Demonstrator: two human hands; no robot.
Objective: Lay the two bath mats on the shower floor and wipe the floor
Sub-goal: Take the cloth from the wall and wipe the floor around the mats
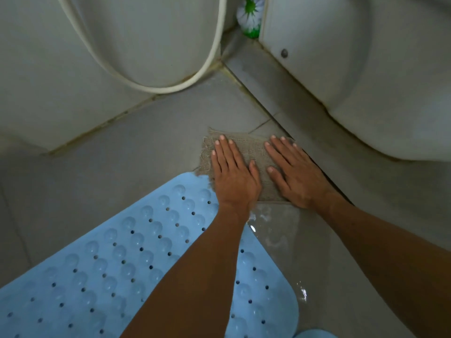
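Person's body, head view: two forearms and two hands visible. Left hand [234, 175] and right hand [294, 174] both bare: no gloves, rings, bracelets or watch seen. Fingernails short and pale, unpainted as far as can be told. Both forearms bare from wrist to frame edge; no sleeve or cuff shows anywhere. Tendon ridges show on the backs of both hands. Rest of body out of frame.

Dim, flat light; glare glints on the wet floor [275, 230]; wide-angle bending at edges, slightly soft overall
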